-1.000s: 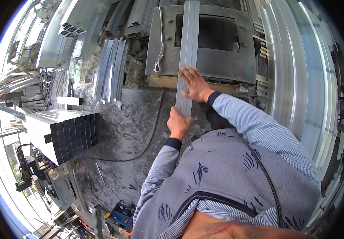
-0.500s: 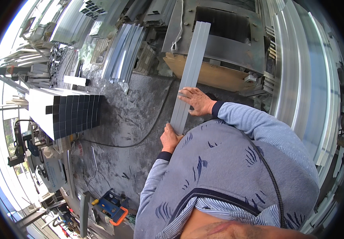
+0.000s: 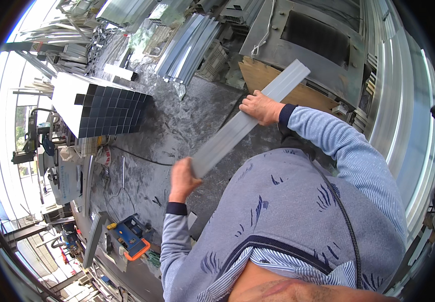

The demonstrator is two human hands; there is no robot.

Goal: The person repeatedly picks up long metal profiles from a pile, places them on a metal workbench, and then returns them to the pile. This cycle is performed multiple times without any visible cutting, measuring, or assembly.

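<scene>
A long silvery metal profile (image 3: 225, 133) slants across in front of me, its near end to the left and its far end to the upper right. My left hand (image 3: 183, 180), a little smeared by motion, is closed around the near end. Farther up its length, my right hand (image 3: 262, 107) grips it with the fingers bent over the far edge and the thumb side hidden. Past my right hand, the profile's far end overlaps a brown board (image 3: 257, 80) below a grey metal machine table (image 3: 272, 48).
A stack of dark-ended square tubes (image 3: 111, 110) stands at the left. Bundled metal profiles (image 3: 187, 48) lean at the back, and long profiles (image 3: 396, 100) run along the right. A blue toolbox with an orange handle (image 3: 129, 236) sits lower left. A black cable (image 3: 142, 158) crosses the floor.
The profile has swung from nearly upright to a slant, its far end moving right and down. My left hand has moved left with the near end, and my right hand now wraps it.
</scene>
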